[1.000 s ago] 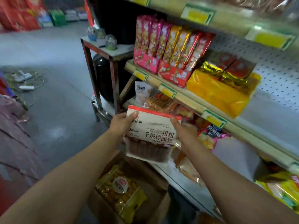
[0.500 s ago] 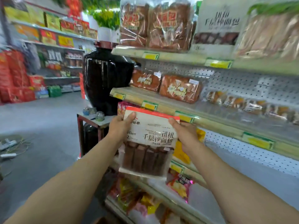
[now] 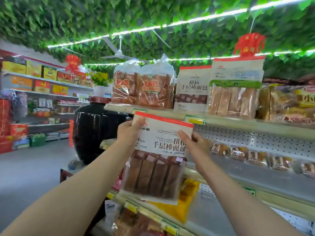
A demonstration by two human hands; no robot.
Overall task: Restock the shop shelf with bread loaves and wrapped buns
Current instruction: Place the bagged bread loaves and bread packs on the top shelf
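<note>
I hold a bag of dark chocolate stick bread (image 3: pixel 158 159) upright in front of the shelf, its white label with a red top strip facing me. My left hand (image 3: pixel 129 132) grips its upper left edge and my right hand (image 3: pixel 196 142) grips its right side. The bag's top reaches just below the top shelf (image 3: pixel 238 120). On that shelf stand two clear-bagged brown loaves (image 3: pixel 143 87), a matching chocolate stick bread bag (image 3: pixel 191 89) and a lighter stick bread bag (image 3: pixel 235 92). Small wrapped buns (image 3: pixel 255 156) line the shelf below.
A big black glazed jar (image 3: pixel 95 132) stands left of the shelf end. Yellow packets (image 3: pixel 184 201) and snack bags fill the lower shelves. More bread packs (image 3: pixel 289 103) sit at the top right. An open grey aisle floor (image 3: pixel 34 167) lies to the left, with stocked shelves beyond.
My view has swung upward from the lower shelves to the top shelf. Both hands have lifted the bread bag with it, up to just under the top shelf edge.
</note>
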